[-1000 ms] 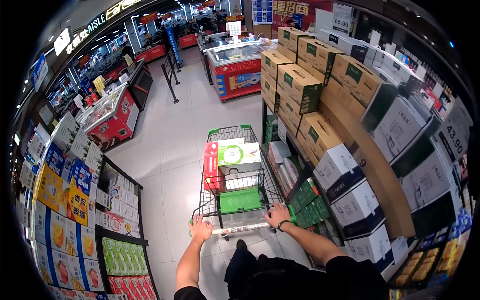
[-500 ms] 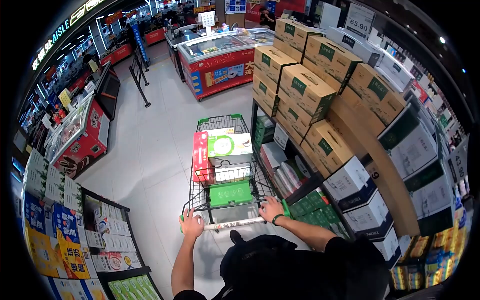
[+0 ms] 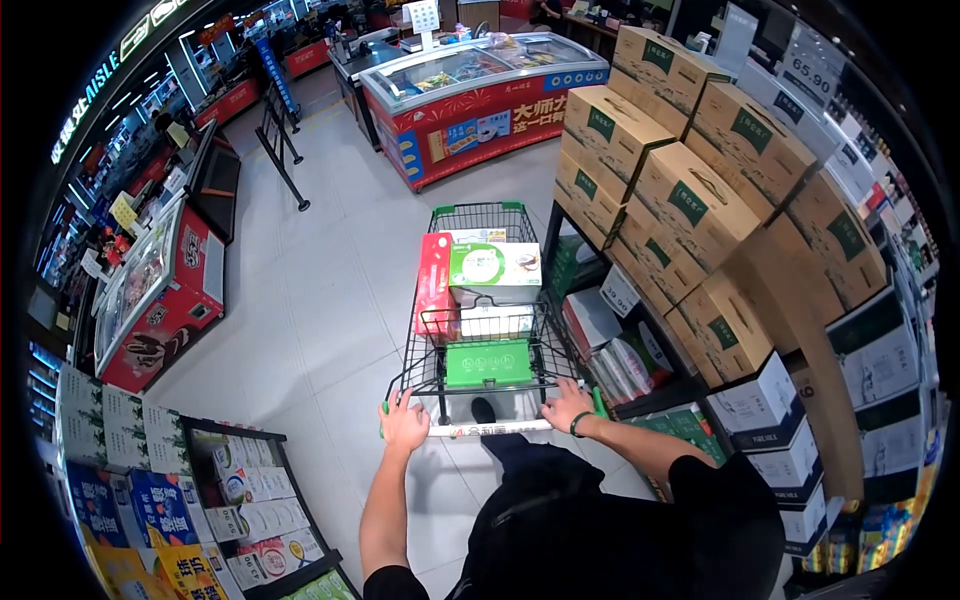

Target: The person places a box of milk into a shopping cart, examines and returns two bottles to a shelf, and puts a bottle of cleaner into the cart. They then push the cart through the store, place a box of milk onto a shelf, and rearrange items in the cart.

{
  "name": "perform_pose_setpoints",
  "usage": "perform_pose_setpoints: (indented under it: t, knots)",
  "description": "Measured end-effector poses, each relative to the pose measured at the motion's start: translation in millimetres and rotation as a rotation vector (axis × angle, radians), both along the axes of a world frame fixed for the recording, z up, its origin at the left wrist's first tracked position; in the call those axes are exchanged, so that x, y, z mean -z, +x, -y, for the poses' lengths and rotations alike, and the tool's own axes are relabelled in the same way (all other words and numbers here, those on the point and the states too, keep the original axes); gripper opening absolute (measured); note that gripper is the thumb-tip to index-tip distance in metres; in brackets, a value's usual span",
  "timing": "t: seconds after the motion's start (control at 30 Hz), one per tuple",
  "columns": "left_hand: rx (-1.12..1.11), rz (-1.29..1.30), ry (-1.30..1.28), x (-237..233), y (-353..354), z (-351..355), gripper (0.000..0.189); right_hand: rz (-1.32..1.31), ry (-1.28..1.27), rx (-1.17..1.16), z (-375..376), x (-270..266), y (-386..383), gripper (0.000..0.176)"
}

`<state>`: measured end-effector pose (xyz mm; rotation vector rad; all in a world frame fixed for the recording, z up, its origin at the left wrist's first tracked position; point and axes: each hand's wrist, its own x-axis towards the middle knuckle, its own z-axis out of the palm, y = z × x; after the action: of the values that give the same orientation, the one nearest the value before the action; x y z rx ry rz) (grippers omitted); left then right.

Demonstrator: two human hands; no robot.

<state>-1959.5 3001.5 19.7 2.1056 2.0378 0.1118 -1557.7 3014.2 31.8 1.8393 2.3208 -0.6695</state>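
Observation:
A black wire shopping cart (image 3: 412,345) with green corner trim is in front of me. My left hand (image 3: 404,424) is closed on the left end of its pale handle bar (image 3: 470,430). At the right end, near a green end piece, my right hand (image 3: 568,407) grips the same bar; a dark green band circles that wrist. Inside the basket, a tall red box (image 3: 433,285) stands beside a green-and-white box (image 3: 482,264). A green panel (image 3: 488,363) covers part of the fold-down seat nearest me.
Stacked brown cartons (image 3: 690,205) and white boxes (image 3: 765,400) line the right side, close to the cart. Product shelves (image 3: 265,490) flank the left. A red chest freezer (image 3: 475,125) is ahead, another freezer (image 3: 165,290) left, and a black rail (image 3: 283,160) between. Tiled floor (image 3: 330,270) runs ahead.
The cart and my hands sit further right in view. The freezer ahead looks nearer, and the carton stack has shifted right and grown larger. Both hands remain on the handle.

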Motion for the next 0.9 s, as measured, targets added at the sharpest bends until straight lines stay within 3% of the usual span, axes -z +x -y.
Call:
perform_pose_setpoints:
  t: [0.2,0.37,0.57,0.9]
  knots:
    - [0.060,-0.029,-0.035,2.9,-41.3,-98.0,0.030,-0.109,-0.070,0.100,-71.7,-5.7,-41.2,0.042]
    - [0.127,-0.076,-0.173,0.8,-77.5,-188.4,0.029,-0.222,0.104,0.192,-126.3,15.5,-75.1,0.032]
    - [0.221,-0.118,-0.211,1.8,-109.5,-287.8,0.030,-0.274,0.112,0.300,-187.3,19.5,-112.0,0.025]
    - [0.443,-0.102,-0.047,14.1,-156.3,-468.3,0.018,-0.301,0.230,0.426,-296.5,41.1,-169.8,0.021]
